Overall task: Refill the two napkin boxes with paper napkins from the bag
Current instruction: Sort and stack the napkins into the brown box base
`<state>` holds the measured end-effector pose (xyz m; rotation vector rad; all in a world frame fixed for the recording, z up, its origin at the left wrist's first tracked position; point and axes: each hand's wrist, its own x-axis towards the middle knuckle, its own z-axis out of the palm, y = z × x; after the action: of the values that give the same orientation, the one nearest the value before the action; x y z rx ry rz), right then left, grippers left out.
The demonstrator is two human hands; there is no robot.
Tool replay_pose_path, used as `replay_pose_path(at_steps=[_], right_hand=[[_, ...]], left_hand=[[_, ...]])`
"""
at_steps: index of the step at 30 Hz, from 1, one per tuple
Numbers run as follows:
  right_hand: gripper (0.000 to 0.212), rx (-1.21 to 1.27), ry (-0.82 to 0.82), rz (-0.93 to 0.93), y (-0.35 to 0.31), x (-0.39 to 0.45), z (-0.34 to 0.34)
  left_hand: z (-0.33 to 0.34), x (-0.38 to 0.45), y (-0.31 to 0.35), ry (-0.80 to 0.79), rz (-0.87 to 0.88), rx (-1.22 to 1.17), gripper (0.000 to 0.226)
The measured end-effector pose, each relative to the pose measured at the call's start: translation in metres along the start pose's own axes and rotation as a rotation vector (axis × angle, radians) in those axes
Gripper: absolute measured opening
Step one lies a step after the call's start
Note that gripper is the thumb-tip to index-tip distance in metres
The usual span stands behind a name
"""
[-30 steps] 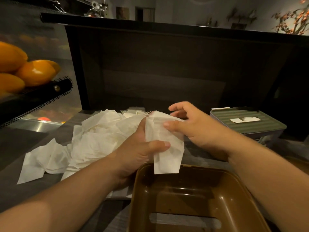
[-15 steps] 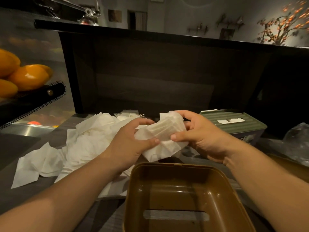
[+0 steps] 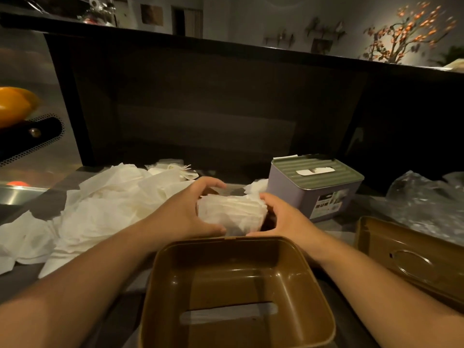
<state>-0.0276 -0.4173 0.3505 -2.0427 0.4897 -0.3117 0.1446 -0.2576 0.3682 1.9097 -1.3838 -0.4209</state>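
Closest to the viewer, an open brown napkin box [image 3: 238, 292] sits on the dark counter [image 3: 22, 280], a slot in its floor. Just beyond its far rim, both hands hold a folded stack of white paper napkins [image 3: 229, 212]: the left hand [image 3: 185, 213] curls round its left end, the right hand [image 3: 281, 217] round its right end. Left of them spreads a loose heap of napkins [image 3: 100, 204]. To the right lie a brown box part [image 3: 406, 257] and a clear plastic bag [image 3: 424, 204]. Farther back stands a closed green-lidded napkin box [image 3: 313, 187], a napkin showing through its slot. Oranges [image 3: 15, 104] sit at far left.
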Motion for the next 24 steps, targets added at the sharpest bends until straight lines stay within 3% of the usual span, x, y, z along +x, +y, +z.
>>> replay_pose_path(at_steps=[3,8,14,19,22,24], right_hand=[[0.063,0.059,0.002,-0.055,0.000,0.000,0.003],[0.051,0.061,0.055,-0.106,-0.002,0.002,0.006],[0.079,0.141,-0.069,-0.138,-0.004,0.002,0.006],[0.061,0.069,0.021,-0.148,-0.006,0.003,0.007],[0.064,0.134,0.029,-0.143,-0.001,0.003,0.005],[0.063,0.130,0.015,-0.155,-0.001,0.004,0.005]], left_hand=[[0.006,-0.002,-0.003,-0.036,0.122,0.006,0.069],[0.012,0.002,-0.006,0.090,0.185,0.005,0.062],[0.016,0.004,-0.008,0.056,0.213,0.019,0.080],[0.015,0.004,-0.010,0.073,0.197,-0.031,0.081],[0.015,0.005,-0.010,0.055,0.124,-0.095,0.093],[0.015,0.005,-0.009,0.045,0.134,-0.102,0.080]])
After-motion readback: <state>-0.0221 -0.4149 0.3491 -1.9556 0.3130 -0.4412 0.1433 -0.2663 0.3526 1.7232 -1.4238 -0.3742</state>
